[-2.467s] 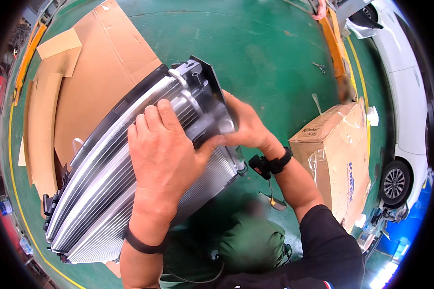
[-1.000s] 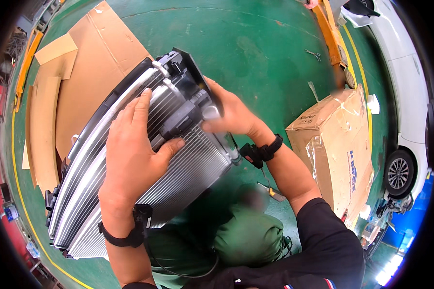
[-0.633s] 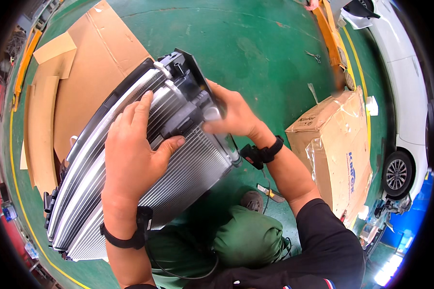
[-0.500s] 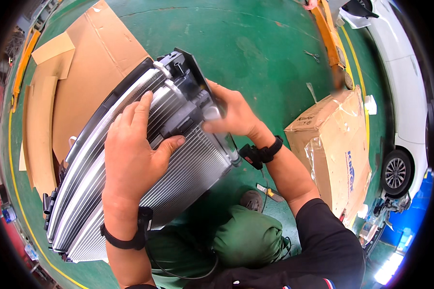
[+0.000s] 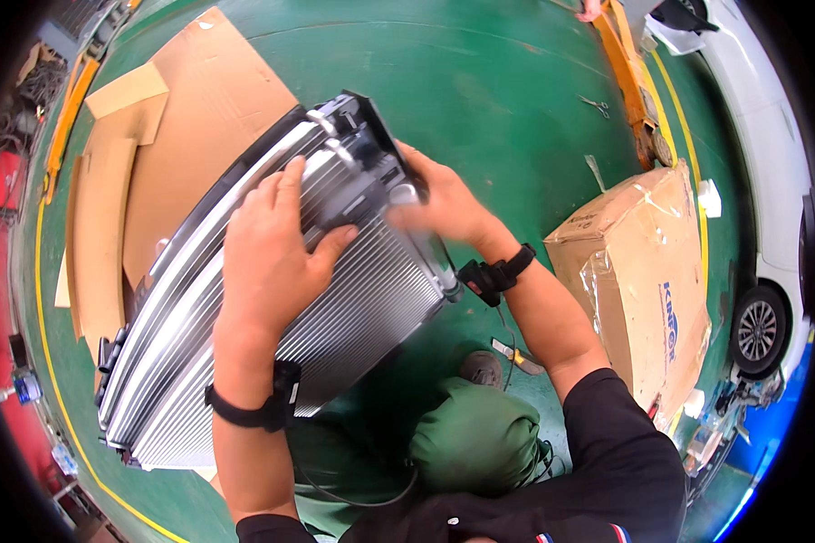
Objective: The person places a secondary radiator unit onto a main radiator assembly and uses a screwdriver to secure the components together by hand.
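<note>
A silver car radiator assembly [image 5: 362, 317] with stacked finned cores stands tilted in front of my knees. Across its upper fins lies my left hand [image 5: 276, 249], fingers stretched out and thumb apart. My right hand [image 5: 448, 204] is closed round the radiator's right end: its fingers pass behind the black side plate [image 5: 378, 127] and its thumb lies over the near side. Between the two hands sits a grey plastic bracket [image 5: 349, 206], slightly blurred. My right fingertips are hidden behind the plate.
Flattened cardboard [image 5: 217, 90] lies behind the radiator on the green floor. A taped carton [image 5: 638, 271] stands to the right, with scissors [image 5: 596, 106] beyond it. An orange lift arm [image 5: 627, 68] and a white car [image 5: 761, 145] are farther off. A yellow-handled tool [image 5: 521, 359] lies by my shoe.
The whole view has shifted a little, so the surroundings and radiator sit farther right in the picture. Both hands keep nearly the same places on the radiator.
</note>
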`<state>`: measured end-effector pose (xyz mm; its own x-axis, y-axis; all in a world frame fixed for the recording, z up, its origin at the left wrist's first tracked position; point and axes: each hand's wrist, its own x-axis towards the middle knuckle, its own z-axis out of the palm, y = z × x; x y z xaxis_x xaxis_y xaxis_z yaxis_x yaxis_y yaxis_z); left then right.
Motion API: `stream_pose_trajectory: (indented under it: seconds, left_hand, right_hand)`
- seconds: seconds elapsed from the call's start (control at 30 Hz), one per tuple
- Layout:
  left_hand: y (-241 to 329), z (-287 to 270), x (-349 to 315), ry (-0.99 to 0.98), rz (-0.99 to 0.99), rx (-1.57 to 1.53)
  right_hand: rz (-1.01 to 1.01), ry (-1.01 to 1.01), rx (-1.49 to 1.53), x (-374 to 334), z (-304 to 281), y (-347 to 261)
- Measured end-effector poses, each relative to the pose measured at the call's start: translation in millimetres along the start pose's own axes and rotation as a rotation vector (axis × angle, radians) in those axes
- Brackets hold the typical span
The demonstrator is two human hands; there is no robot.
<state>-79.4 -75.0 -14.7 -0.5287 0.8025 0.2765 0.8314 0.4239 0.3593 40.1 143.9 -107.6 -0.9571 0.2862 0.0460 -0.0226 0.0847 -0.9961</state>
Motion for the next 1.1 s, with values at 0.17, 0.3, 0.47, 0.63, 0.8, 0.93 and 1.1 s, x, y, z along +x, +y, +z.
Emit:
stream_pose_trajectory:
  seconds: [0.17,0.3,0.47,0.63,0.8,0.93,1.1]
  left_hand:
    - [0.2,-6.6,-2.2,-0.044,-0.046,-0.007]
    - [-2.0,-2.9,-5.0,-0.024,-0.051,-0.002]
    - [0.0,-0.7,-4.3,-0.014,-0.066,-0.019]
    - [1.5,1.2,-3.1,0.006,-0.054,-0.033]
    - [0.2,1.3,-3.3,0.015,-0.030,-0.030]
    - [-0.1,1.3,-3.4,0.032,-0.010,-0.042]
    - [-3.8,2.0,-4.5,0.026,-0.019,-0.080]
  right_hand:
    - [0.029,0.019,-0.153,-6.4,8.0,-16.0]
    - [-0.052,0.260,-0.341,-16.0,36.9,-12.8]
    - [0.039,0.622,-0.255,-11.6,57.9,-13.1]
    - [-0.080,0.770,-0.583,-6.5,68.6,-3.4]
    - [-0.077,0.776,-0.659,-7.6,69.1,-10.6]
    - [-0.134,0.835,-0.668,-6.0,70.0,-6.0]
    - [-0.148,0.863,-0.633,-5.8,73.8,-6.8]
